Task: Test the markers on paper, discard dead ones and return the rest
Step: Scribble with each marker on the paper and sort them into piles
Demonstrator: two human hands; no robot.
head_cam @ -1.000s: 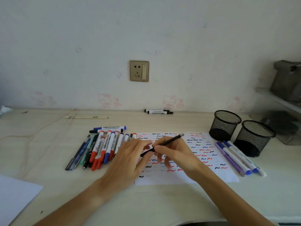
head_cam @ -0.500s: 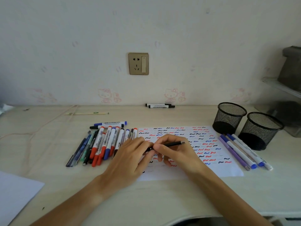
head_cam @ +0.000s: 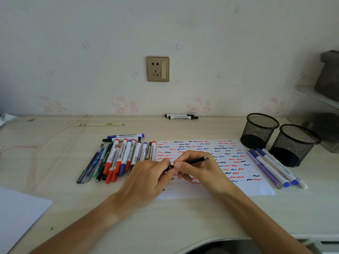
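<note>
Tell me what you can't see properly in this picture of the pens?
Head view only:
- Black pen's tip: hidden between the left hand and right hand.
- Squiggles on the paper beneath both hands: covered.
- Marker pile labels: too small to read.
- Mesh cups bottoms: too dark.

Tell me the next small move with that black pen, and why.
Probably pull the cap end free with the left hand: both hands grip the thin black pen above the test paper, the right hand holding its barrel, and no tip shows yet for writing.
</note>
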